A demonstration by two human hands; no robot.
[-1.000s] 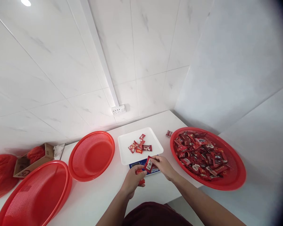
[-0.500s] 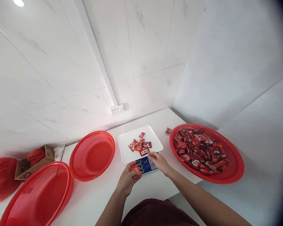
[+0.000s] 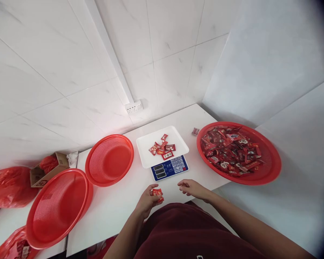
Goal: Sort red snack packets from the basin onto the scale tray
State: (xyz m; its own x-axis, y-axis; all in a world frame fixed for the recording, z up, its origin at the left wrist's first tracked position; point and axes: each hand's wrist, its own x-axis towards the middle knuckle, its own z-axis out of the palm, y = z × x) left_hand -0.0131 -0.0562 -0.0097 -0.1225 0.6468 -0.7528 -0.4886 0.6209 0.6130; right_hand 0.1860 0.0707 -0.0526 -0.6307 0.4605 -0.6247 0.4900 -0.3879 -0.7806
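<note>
My left hand [image 3: 148, 200] is closed around a few small red snack packets [image 3: 158, 193], in front of a digital scale [image 3: 164, 169] with a blue keypad panel. To the right, my right hand [image 3: 193, 188] hovers near the table's front edge with its fingers loosely bent and apart, holding nothing. On top of the scale lies a white weighing tray [image 3: 147, 138]. Several red wrapped snack packets [image 3: 167, 154] rest on it in a loose group. A wide red basket [image 3: 272, 169] on the right holds a heap of similar packets [image 3: 232, 151].
Two red perforated baskets [image 3: 109, 160] stand on the left; the nearer basket [image 3: 59, 208] partly overlaps the other in view. Red plastic bags [image 3: 13, 187] and a cardboard box [image 3: 58, 167] lie farther left. One loose packet [image 3: 195, 131] sits beside the full basket. A socket [image 3: 133, 107] is on the wall.
Both hands have drawn back from the scale toward my body, uncovering its keypad. The packets stay in my left hand. My view has tilted down.
</note>
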